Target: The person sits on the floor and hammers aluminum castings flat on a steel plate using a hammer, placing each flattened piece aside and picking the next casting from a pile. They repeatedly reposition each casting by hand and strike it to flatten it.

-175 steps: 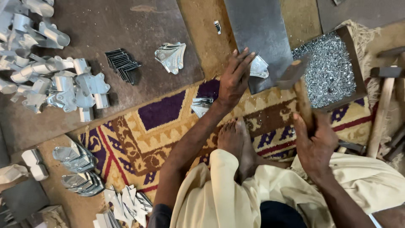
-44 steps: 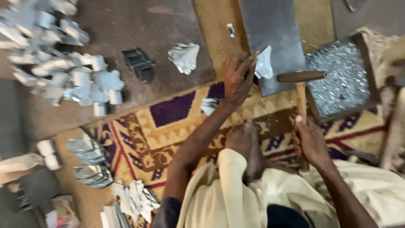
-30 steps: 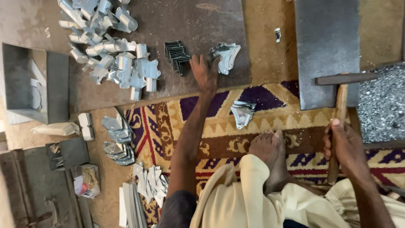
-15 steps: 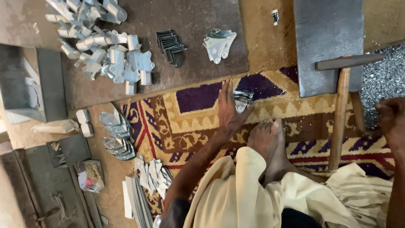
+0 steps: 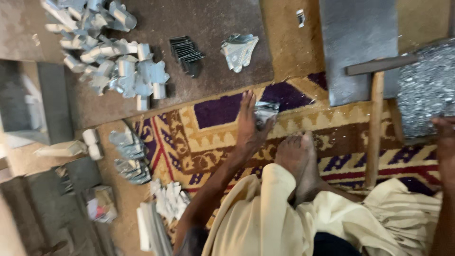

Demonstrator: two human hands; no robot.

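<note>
The left hand [image 5: 250, 124] is down on the patterned rug [image 5: 208, 142], fingers stretched forward and the thumb curling in around a small crumpled piece of shiny sheet metal [image 5: 265, 113]. The piece is silvery, bent and folded, with bright creased faces, and it lies on the rug right at the edge of a purple patch, just ahead of the person's bare foot [image 5: 296, 161]. The thumb touches it; the grip looks only half formed.

The right hand [image 5: 445, 137] shows at the right edge of the view, blurred and cut off, so whether its fingers are curled or loose can't be made out. It sits near the tray of small metal bits [image 5: 426, 85].

A wooden-handled hammer [image 5: 377, 118] lies on the rug, its head resting against a grey metal slab [image 5: 358, 42]. Beyond the rug, on a dark brown mat [image 5: 213, 19], sit a heap of bent metal parts [image 5: 113, 61], a dark stack of thin strips [image 5: 186, 52] and one folded metal piece [image 5: 239, 50]. More cut pieces [image 5: 130, 156] lie scattered on the floor to the left.
</note>
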